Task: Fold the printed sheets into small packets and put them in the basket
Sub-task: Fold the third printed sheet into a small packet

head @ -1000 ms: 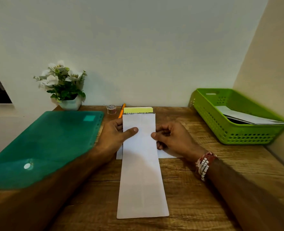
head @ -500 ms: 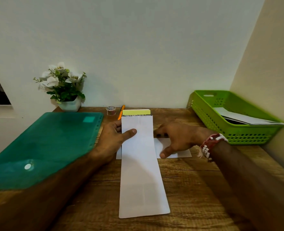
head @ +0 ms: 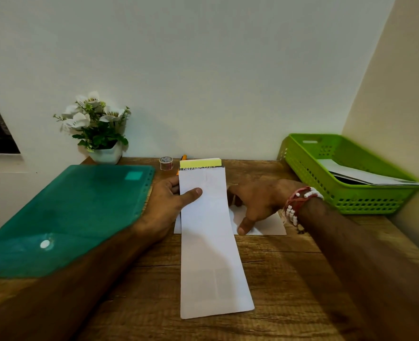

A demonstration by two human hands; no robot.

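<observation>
On the table (head: 289, 279) the folded sheet (head: 208, 242) lies in the middle, over a second sheet (head: 270, 225). The folder (head: 68, 212) lies left of it, the basket (head: 339, 193) right, the plant (head: 97, 124) behind the folder.

Head-worn view, downward over desk (head: 289, 279)
</observation>
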